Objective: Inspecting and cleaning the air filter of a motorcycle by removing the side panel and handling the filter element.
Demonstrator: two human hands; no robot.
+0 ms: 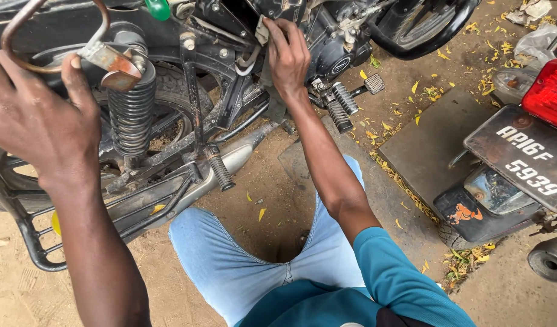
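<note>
A black motorcycle [187, 91] stands in front of me, side covers off, frame and engine exposed. My left hand [39, 121] grips the rusty rear grab rail [24, 36] near the top of the coiled rear shock absorber [132, 112]. My right hand [287, 57] reaches into the frame beside the engine [336, 45] and presses a pale cloth [261, 31] against the parts there. Below it the ribbed footpegs [339, 109] stick out. The exhaust pipe [230, 163] runs low along the bike.
I squat on sandy ground strewn with yellow leaves, my jeans-clad knees [230, 266] close to the bike. A flat stone slab [429, 139] lies to the right. The rear of a second motorcycle with a red tail light [547, 91] and number plate [523, 160] stands at the right edge.
</note>
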